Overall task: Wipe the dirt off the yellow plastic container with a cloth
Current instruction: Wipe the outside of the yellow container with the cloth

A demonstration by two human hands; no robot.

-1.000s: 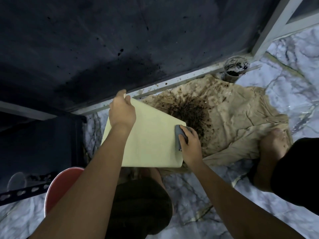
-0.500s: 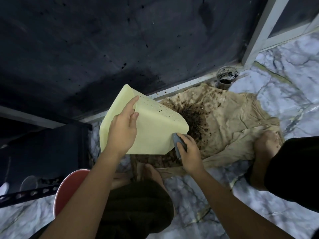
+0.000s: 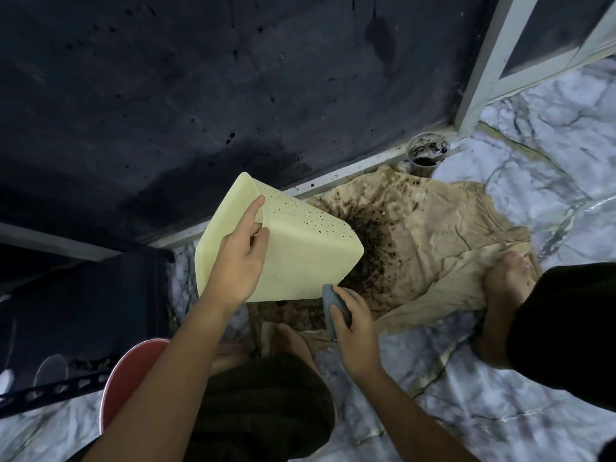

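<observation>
Yellow plastic container point(image 3: 293, 261) is being held tilted in the air above the floor, base pointing toward the right and away, one face speckled with dark dirt spots along the upper edge. Left hand point(image 3: 240, 261) is resting flat on its near side wall, fingers mostly straight, index finger reaching up to the corner edge; looks more like a press-and-steady than a wrap, and I can't tell what the thumb is doing behind the wall. Right hand point(image 3: 353, 325) is gripping a small grey cloth point(image 3: 333, 310), fingers curled round it, cloth sitting just beside the container's lower corner; contact is hard to confirm. Handling judgement: thin-walled, light, stiff enough to hold shape but walls will probably flex under wiping pressure; smooth plastic, likely slick if wet. Best hold is probably at a corner or the rim where it's stiffest, with the left hand backing whichever face is being wiped. Speckled face is the one needing work. Below: tan sheet point(image 3: 433, 235) spread on the marble floor point(image 3: 550, 161), carrying a dark soil pile point(image 3: 370, 241). Dirty cup point(image 3: 428, 153) is standing by the metal frame rail. Person's bare feet are on the sheet edge. Red stool point(image 3: 123, 371) is at lower left.
</observation>
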